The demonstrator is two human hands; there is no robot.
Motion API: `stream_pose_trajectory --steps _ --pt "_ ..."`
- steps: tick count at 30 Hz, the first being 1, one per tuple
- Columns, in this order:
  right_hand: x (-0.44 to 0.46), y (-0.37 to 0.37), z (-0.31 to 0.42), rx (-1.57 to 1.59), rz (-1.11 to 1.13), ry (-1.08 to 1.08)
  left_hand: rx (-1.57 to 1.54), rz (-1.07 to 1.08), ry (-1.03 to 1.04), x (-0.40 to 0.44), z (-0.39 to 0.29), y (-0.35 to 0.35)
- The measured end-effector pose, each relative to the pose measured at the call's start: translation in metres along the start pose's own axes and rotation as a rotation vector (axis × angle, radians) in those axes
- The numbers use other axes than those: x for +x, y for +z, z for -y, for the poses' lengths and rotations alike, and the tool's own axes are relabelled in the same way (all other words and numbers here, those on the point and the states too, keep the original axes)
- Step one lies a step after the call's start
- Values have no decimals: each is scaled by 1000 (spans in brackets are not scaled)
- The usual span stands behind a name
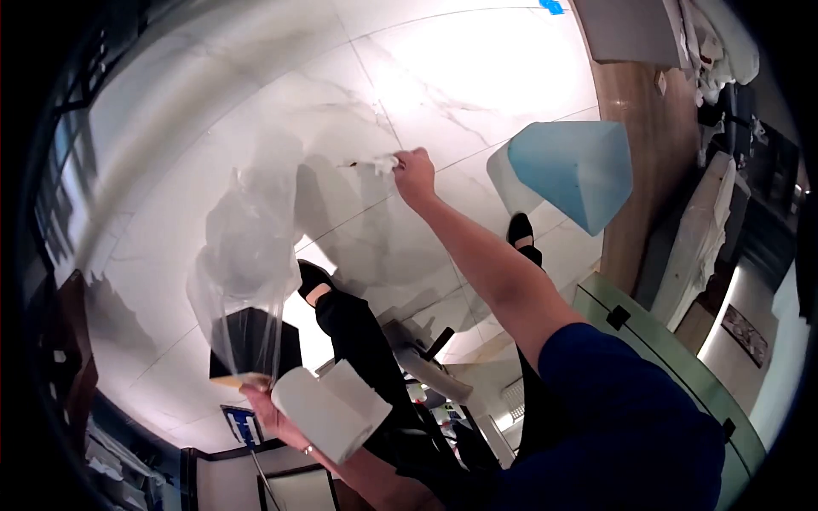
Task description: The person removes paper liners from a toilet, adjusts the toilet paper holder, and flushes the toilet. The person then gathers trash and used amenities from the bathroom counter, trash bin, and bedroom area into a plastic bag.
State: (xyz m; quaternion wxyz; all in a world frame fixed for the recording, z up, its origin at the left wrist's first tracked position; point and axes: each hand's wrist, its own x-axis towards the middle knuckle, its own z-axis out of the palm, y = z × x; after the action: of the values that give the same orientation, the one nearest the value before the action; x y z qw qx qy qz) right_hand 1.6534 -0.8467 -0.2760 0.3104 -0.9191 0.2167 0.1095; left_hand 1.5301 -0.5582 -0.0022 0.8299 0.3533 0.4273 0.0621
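My left hand [266, 407], at the lower left, is closed around the gathered top of a clear plastic bag [247, 234] that hangs down over the floor. A white paper roll [331, 410] lies against this hand and wrist; whether the fingers also grip it is hidden. Stretched out over the floor, my right hand [415, 175] pinches a crumpled white tissue [385, 163]. A small dark brown bit [350, 164] shows at the tissue's far end. Behind the bag's lower part is a black angular object [277, 341], partly covered.
A light-blue bin [588, 170] lies to the right of my right hand, near a wooden strip [629, 111]. Pale marble tiles [281, 111] form the floor. A blue-headed tool with a pole [243, 426] is at lower left. A green-edged glass panel [656, 341] is at right.
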Motion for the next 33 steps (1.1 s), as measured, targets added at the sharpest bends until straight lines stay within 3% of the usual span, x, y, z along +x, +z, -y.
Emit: stream_pose_trajectory --steps 2,3,5,7,9,12,15,18,19,21,24,26,30,33 --pt "6 36 10 67 -50 57 -51 -46 -49 16 -9 -27" --pt "7 52 15 99 -76 87 26 -510 17 17 -9 -25" --pt "4 89 9 -44 -8 23 635 -439 259 23 -2 -70" --pt "-6 109 13 -69 -11 -19 881 -423 312 21 -6 -92" --pt "-11 124 18 -126 -39 -24 720 -396 201 19 -16 -93" --pt "7 150 0 1037 -35 639 507 -412 159 24 -23 -94" --pt "1 137 30 -45 -90 244 142 -423 76 32 -29 -104" --pt "11 135 39 -124 -109 347 232 -303 75 39 -37 -116" --pt "13 137 36 -125 -167 364 426 -402 152 37 -34 -117" --pt "18 136 29 -83 -87 439 633 -389 235 31 -36 -131" --pt "20 140 28 -83 -45 480 434 -927 -17 59 -49 -98" --pt "19 146 26 -107 -46 453 522 -1018 -2 64 -46 -103" --pt "17 147 23 -209 3 314 1129 -610 388 21 -20 -190" --pt "15 143 22 -299 82 183 1379 -313 584 22 -24 -193"
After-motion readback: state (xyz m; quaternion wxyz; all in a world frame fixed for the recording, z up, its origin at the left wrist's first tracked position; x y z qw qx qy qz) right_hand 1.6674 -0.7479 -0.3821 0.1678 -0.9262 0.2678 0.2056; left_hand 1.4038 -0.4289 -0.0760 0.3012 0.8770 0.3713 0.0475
